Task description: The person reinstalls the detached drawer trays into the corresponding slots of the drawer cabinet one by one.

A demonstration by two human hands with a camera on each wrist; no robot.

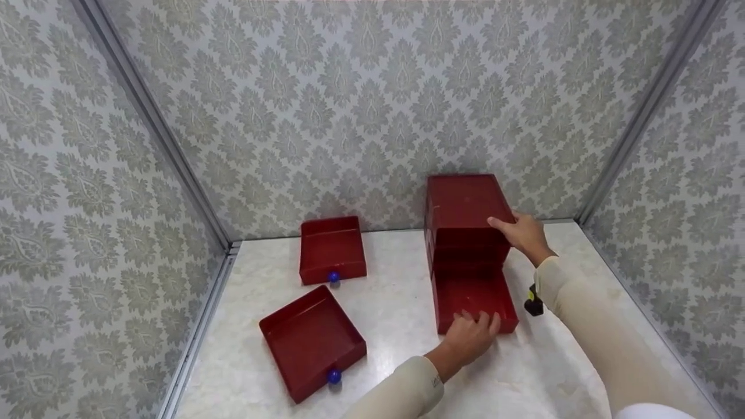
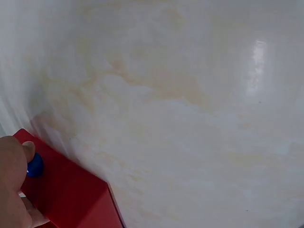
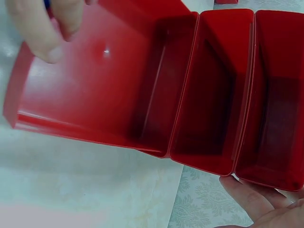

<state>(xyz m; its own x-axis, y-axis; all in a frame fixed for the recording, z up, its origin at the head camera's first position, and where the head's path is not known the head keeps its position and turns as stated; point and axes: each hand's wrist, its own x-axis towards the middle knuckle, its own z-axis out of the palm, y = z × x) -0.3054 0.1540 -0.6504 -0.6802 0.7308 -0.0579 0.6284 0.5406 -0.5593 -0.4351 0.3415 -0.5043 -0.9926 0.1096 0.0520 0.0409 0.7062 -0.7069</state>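
A red drawer cabinet [image 1: 468,201] stands against the back wall, its two upper slots bare. From its bottom slot a red drawer [image 1: 470,291] is pulled well out. My left hand [image 1: 470,336] grips that drawer's front, fingers over the rim and thumb at the blue knob [image 2: 35,165] in the left wrist view. At the cabinet's right side, my right hand [image 1: 524,235] holds on, thumb on the top edge and fingers against the side wall. The right wrist view shows the drawer's inside with nothing in it.
Two loose red drawers with blue knobs lie on the white table [image 1: 401,326] to the left: one farther drawer [image 1: 333,247] and one nearer, turned drawer [image 1: 314,343]. Patterned walls [image 1: 372,116] enclose the table. A small black and yellow thing [image 1: 534,302] shows beside the right sleeve.
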